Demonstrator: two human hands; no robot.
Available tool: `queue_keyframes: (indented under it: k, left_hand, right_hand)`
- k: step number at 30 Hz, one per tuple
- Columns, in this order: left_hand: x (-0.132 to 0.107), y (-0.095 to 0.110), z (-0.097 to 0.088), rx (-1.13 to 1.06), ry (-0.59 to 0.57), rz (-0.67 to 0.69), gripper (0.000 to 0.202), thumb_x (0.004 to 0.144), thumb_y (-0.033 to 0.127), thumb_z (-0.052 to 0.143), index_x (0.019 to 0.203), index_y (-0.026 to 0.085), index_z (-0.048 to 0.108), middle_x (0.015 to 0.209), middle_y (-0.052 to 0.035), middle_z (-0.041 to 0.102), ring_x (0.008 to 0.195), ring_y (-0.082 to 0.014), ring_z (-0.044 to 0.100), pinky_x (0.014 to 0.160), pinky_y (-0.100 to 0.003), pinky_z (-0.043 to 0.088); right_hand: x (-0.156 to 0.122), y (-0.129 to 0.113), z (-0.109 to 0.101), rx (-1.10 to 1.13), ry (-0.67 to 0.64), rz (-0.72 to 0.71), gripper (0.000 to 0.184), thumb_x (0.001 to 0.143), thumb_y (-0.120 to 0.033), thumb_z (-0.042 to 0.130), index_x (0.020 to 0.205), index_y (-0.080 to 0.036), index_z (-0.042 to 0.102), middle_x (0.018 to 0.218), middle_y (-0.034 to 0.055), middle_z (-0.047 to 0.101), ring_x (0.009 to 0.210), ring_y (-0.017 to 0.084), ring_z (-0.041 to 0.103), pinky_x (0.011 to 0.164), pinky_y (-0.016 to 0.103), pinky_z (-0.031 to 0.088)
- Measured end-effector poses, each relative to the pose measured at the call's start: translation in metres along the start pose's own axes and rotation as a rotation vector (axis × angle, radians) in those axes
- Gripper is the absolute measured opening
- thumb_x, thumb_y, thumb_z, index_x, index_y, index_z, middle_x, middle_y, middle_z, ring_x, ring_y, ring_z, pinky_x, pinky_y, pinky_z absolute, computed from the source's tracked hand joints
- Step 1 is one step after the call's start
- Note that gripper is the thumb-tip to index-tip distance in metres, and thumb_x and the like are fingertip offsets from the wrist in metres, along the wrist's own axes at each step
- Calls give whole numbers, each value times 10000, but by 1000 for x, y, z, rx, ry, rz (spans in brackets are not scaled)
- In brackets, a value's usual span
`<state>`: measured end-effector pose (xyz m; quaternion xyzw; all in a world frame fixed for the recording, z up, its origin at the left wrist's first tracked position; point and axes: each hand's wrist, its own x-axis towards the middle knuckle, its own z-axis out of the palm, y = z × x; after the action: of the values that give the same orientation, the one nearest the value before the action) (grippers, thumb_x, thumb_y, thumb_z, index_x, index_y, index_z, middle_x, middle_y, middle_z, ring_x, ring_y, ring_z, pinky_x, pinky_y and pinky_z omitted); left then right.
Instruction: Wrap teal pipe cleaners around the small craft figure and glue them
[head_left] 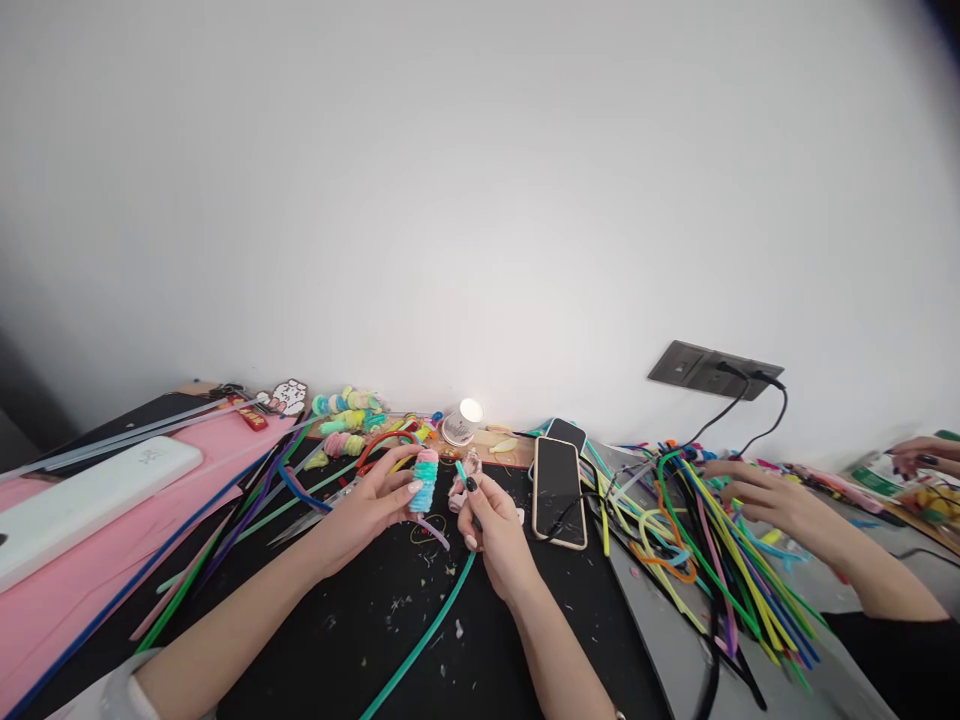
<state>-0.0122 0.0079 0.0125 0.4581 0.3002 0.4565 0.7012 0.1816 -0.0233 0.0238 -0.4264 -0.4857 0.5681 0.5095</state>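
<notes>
On the black counter (315, 640) lies a phone (559, 500). To the left of this phone, the right hand (495, 530) grasps a teal fuzzy stem (429, 640), long, which curves away from the phone. Farther left of the phone, the left hand (373, 500) pinches a fluffy coil (424, 488): its long axis stands nearly upright, pink end on top, turquoise and pale blue below; a lilac tail (436, 534) slants down toward the phone's side.

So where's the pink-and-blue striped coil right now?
In the head view, the striped coil is near the middle, held in the left hand above the black surface, just left of the right hand.
</notes>
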Motion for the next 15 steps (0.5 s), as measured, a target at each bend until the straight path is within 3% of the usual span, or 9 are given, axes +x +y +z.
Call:
queue_keyframes:
  k: [3, 9, 15]
  left_hand:
    - [-1, 1, 0, -9, -11, -12, 501, 882, 407, 788, 1324, 325, 566, 1122, -41, 693, 1009, -229, 649, 872, -389, 526]
    - [-2, 4, 2, -15, -43, -25, 486, 901, 393, 768, 1340, 337, 567, 1113, -40, 699, 1041, -242, 664, 920, -413, 516]
    - [-3, 2, 2, 11, -44, -34, 510, 915, 433, 746, 1377, 361, 543, 1098, -32, 690, 1007, -225, 644, 920, -404, 507]
  right_hand:
    - [0, 0, -1, 1, -33, 4, 418, 824, -624, 684, 823, -222, 571, 480, -97, 439, 422, 69, 191, 461, 241, 110]
    - [3, 1, -4, -81, 22, -36, 434, 747, -606, 768, 700, -192, 645, 555, -75, 395, 494, 79, 240, 484, 240, 163]
    - [5, 2, -5, -176, 87, -106, 377, 761, -545, 756, 647, -189, 707, 631, 2, 573, 602, 137, 407, 543, 251, 272]
